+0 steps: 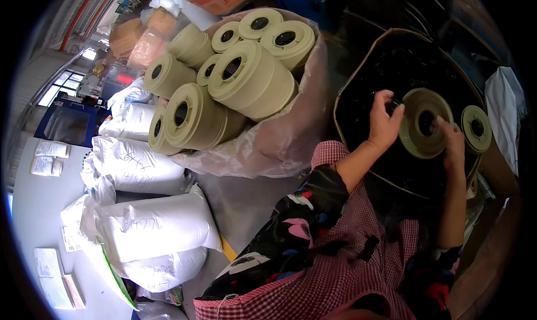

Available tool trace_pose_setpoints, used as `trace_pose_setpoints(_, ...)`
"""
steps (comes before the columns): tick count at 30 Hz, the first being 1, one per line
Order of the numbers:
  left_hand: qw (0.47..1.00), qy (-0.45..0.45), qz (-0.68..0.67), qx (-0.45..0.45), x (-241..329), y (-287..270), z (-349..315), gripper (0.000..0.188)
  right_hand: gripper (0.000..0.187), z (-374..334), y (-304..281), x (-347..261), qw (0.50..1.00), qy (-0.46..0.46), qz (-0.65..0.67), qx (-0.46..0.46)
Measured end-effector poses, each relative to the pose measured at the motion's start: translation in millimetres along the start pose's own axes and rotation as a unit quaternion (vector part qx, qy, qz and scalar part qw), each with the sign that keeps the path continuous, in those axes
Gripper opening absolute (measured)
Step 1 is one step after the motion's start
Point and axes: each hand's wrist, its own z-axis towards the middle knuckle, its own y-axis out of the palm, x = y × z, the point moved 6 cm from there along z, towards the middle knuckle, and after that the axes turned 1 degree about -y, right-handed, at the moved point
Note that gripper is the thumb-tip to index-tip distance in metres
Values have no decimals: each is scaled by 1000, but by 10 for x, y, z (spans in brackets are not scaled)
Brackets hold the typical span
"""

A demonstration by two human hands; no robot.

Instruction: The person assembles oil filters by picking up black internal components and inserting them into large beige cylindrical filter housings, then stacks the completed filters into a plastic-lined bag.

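My left hand [385, 121] is raised above a large carton lined in black [380, 174]. Its thumb and fingers close on a small black piece [395, 105], whose exact kind I cannot make out. Just beside it my right hand [453, 144] grips an olive-green round flanged plastic part [418, 144], thumb near the dark centre hole. The part is tilted with its round face toward me. Dark pieces fill the carton, hard to tell apart. Another olive-green flanged part [476, 128] rests at the carton's right rim.
Stacked olive-green flanged parts [254, 85] fill a plastic-lined container [279, 146] to the left. Several stuffed white sacks [162, 222] lie at the left, near a pale surface [28, 208] with papers. A white bag [502, 113] hangs beyond the carton's right side.
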Motion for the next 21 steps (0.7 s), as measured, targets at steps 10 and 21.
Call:
trace_pose_setpoints(10,983,-103,-56,-139,-117,318,-121,33,56,-283,429,-146,995,-61,17,-78)
trace_pose_setpoints(21,959,-183,40,-213,-309,364,-72,22,67,-474,546,-324,970,-205,-111,-64)
